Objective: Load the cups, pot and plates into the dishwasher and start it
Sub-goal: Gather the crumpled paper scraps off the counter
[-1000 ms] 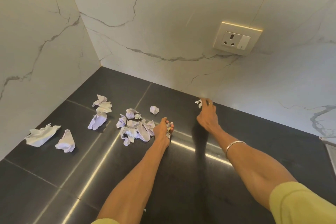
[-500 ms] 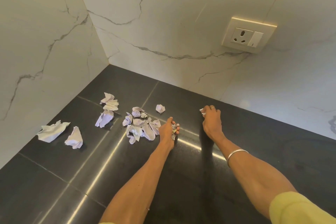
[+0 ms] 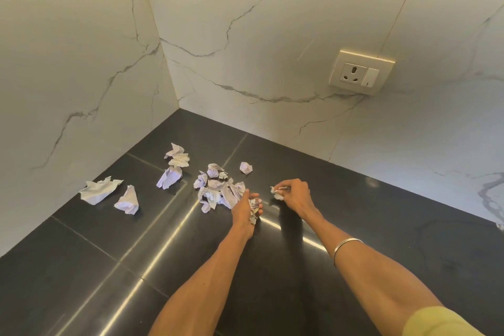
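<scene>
Head view: none of the cups, pot, plates or dishwasher are in shot, so there is no axis or look to give for them. What's there is a dark tiled worktop (image 3: 354, 240) in a corner of white marble-look walls (image 3: 68, 63), w/ a socket and switch plate (image 3: 361, 73) on the far wall at right.

Left hand (image 3: 246, 210) sits near centre, fingers curled round a wad of crumpled paper (image 3: 254, 210), whitish w/ some print on it. Right hand (image 3: 293, 195) is just right of it and a bit farther, fingertips pinching a small white scrap (image 3: 276, 194) held just off the worktop; a thin metal bangle (image 3: 347, 245) is on that forearm, and a yellow sleeve (image 3: 441, 322) shows at near right.

Just left of the left hand, touching it or nearly, lies a loose pile of crumpled scraps (image 3: 218, 189). One small ball (image 3: 246, 167) sits alone, farther off. More scraps lie left: a far pair (image 3: 177, 155), one below them (image 3: 169, 177), then two bigger pieces (image 3: 99, 189) and (image 3: 127, 200) well apart at far left, near the left wall.
</scene>
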Demonstrator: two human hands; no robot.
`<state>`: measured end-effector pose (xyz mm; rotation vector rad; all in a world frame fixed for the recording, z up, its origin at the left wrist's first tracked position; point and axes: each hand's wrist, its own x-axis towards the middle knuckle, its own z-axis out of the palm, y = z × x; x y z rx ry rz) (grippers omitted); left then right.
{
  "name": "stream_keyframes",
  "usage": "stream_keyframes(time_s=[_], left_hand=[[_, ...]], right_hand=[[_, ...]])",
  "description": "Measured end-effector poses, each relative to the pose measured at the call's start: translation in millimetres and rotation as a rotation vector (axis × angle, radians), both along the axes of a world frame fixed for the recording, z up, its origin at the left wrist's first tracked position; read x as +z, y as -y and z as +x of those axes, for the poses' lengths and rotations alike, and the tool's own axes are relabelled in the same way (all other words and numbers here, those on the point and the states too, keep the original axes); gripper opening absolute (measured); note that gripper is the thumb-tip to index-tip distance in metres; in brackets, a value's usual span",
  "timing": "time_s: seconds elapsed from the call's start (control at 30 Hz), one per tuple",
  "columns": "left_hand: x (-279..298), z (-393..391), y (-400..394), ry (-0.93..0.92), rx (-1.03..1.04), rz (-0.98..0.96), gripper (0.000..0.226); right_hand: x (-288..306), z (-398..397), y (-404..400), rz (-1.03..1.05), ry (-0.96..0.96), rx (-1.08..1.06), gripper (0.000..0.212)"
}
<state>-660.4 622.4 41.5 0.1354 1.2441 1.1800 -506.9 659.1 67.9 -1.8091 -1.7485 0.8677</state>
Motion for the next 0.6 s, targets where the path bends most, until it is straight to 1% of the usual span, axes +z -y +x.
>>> stream_keyframes(time_s=[0.1, 0.2, 0.27, 0.4, 0.5, 0.6], left_hand=[[0, -8, 9, 0.02, 0.068, -0.011, 0.026], [0, -15, 20, 0.019, 0.13, -0.044, 0.02], [-1, -20, 27, 0.031, 0.158, -0.051, 0.023], [0, -33, 43, 0.171, 0.181, 0.002, 0.039], [-7, -46, 54, 0.259, 0.172, 0.043, 0.051], [-8, -54, 65, 0.144, 0.141, 0.062, 0.043]], right_hand=[[15, -29, 9, 0.04, -0.047, 0.112, 0.015], [27, -56, 21, 0.039, -0.057, 0.269, 0.017], [29, -71, 30, 0.03, -0.007, 0.35, 0.019], [15, -89, 44, 0.048, 0.109, 0.387, 0.014], [7, -98, 54, 0.071, 0.187, 0.406, 0.017], [7, -106, 62, 0.132, 0.219, 0.405, 0.028]])
